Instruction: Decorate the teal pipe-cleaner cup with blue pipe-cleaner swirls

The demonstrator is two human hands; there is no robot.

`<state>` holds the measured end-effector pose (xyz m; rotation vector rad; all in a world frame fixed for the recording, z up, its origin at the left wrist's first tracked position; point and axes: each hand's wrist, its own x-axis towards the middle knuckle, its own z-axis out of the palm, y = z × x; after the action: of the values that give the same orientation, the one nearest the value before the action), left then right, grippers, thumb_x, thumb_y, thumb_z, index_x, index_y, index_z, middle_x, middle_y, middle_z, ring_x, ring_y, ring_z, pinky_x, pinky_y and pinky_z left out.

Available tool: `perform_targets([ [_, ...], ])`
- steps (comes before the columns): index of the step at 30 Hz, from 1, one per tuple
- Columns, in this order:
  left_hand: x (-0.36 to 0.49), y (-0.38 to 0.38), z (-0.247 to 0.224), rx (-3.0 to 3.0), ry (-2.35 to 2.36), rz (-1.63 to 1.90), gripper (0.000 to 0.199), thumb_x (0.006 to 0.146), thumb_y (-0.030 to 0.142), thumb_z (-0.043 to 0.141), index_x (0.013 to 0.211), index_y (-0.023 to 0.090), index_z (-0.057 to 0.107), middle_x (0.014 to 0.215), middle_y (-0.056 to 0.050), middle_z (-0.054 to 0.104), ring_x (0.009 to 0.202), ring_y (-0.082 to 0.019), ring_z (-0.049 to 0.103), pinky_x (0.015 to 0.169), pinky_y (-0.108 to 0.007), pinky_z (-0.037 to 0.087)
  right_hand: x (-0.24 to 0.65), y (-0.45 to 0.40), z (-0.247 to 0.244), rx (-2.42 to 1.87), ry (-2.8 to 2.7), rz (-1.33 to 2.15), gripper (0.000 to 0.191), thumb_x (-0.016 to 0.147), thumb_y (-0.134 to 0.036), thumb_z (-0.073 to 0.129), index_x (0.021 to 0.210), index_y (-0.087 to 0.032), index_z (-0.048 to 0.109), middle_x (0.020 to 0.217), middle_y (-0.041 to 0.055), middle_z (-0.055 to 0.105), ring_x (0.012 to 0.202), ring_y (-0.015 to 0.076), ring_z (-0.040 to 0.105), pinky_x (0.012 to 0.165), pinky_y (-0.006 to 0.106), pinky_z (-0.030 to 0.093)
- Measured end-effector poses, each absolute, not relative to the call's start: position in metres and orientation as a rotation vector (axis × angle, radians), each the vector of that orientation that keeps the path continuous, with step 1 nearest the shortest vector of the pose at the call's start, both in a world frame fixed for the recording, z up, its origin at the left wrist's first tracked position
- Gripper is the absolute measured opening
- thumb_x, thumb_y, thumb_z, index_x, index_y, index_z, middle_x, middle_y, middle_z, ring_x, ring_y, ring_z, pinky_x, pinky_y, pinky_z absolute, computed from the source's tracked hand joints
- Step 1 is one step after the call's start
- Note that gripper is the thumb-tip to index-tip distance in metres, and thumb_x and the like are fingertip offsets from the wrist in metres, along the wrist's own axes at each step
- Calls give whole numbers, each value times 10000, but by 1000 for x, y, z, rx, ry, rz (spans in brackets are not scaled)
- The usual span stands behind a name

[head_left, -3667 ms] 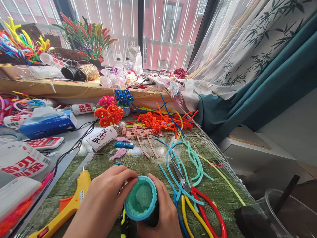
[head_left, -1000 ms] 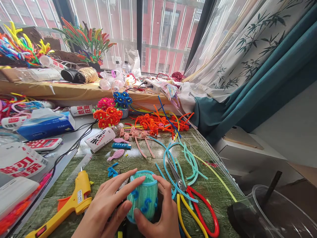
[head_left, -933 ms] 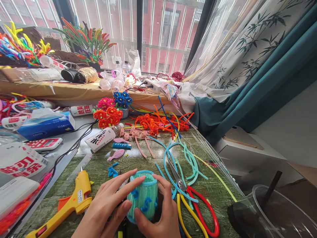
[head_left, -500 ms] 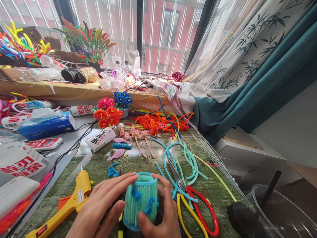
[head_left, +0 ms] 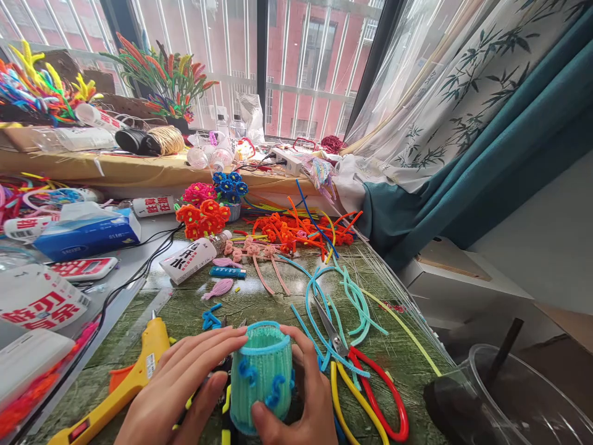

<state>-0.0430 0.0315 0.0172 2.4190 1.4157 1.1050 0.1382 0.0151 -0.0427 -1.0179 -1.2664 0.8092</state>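
Note:
A small mint-green pot made of pipe cleaners [head_left: 259,386], with a light-blue rim and dark-blue curls on its side, stands upright between my hands. My right hand [head_left: 303,395] grips it, thumb across the front and fingers around the right side. My left hand [head_left: 185,383] rests against the pot's left rim with extended fingers, its thumb apart from the wall. Dark pliers with yellow-marked handles [head_left: 226,402] lie partly hidden beneath my left hand and behind the pot. Scissors with red and yellow handles [head_left: 343,352] lie just right of my right hand.
A yellow glue gun [head_left: 148,358] lies at left. Blue pipe-cleaner scraps [head_left: 212,317], a lighter [head_left: 227,272] and a bottle [head_left: 192,256] are beyond the pot. Orange pipe-cleaner flowers [head_left: 296,232] are piled at the back. A clear plastic cup [head_left: 509,395] stands at right.
The pot has tilted slightly toward me, so more of its inside shows. My left hand has shifted a little left, its fingertips still at the rim.

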Motion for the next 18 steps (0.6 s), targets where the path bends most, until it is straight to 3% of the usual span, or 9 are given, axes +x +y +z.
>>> perform_targets([
  [7, -53, 34, 8, 2612, 1437, 1028, 361, 1031, 470, 499, 1382, 398, 547, 1381, 148, 664, 1284, -65, 590, 1156, -105, 291, 139, 13, -41, -1192, -1343, 529, 826, 618, -247, 748, 1393, -364, 489, 1195, -46, 768, 1010, 199, 784, 918, 224, 598],
  [18, -53, 34, 13, 2786, 1327, 999, 401, 1032, 392, 503, 1432, 375, 518, 1481, 138, 588, 1386, -81, 476, 1225, -168, 229, 138, 12, -50, -1196, -1311, 527, 733, 707, -279, 721, 1391, -355, 468, 1135, -9, 737, 960, 227, 767, 908, 335, 623],
])
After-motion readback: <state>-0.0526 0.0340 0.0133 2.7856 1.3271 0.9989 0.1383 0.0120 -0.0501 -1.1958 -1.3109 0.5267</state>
